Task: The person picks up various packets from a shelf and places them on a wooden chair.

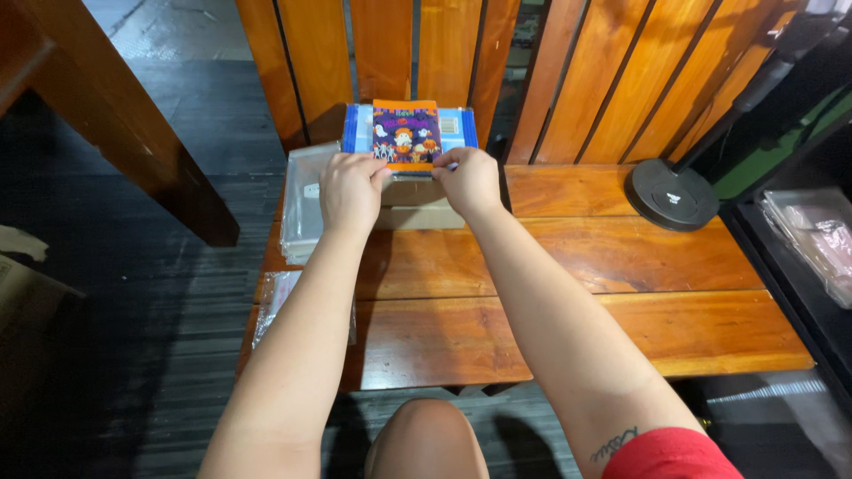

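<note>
My left hand [350, 189] and my right hand [469, 180] both pinch the lower edge of a small orange and purple printed bag [406, 133] with cartoon figures, held upright over the back of a wooden bench [568, 266]. Right behind the bag stands a blue and white packet [359, 127]. Under my hands lies a flat cardboard box [417, 213].
A stack of clear plastic sleeves [302, 200] lies at the bench's left end, with more clear plastic [275, 302] nearer me. A round black lamp base [672, 195] sits at the right. A dark shelf with wrapped items [812, 235] stands far right. A wooden table leg [133, 133] rises at left.
</note>
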